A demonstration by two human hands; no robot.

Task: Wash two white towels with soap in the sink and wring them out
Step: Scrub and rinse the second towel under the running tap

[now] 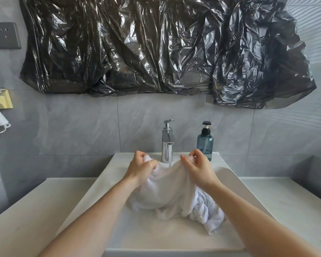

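Towel gripped by both hands under running faucet, soap bottle unlabelled

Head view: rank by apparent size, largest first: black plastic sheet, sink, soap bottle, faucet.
1. black plastic sheet, spans most of the wall.
2. sink, though it sits nearer the camera, which inflates it.
3 and 4. soap bottle and faucet look about alike, side by side; not ranking them.

White sink with crumpled towel
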